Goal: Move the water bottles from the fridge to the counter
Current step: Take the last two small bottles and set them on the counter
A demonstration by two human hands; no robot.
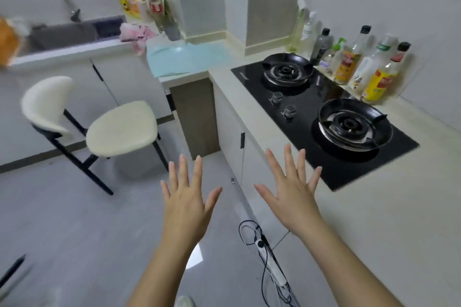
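My left hand (186,197) and my right hand (290,187) are held out in front of me with fingers spread straight, holding nothing. Both hover over the grey floor beside the cream counter (389,219), the right hand close to its front edge. No fridge and no water bottle is in view.
A black two-burner gas hob (324,107) is set into the counter, with several sauce and oil bottles (349,62) along the wall. A cream chair (99,119) stands on the left. A sink (67,32), a light blue mat (184,57) and a floor power strip (272,264) also show.
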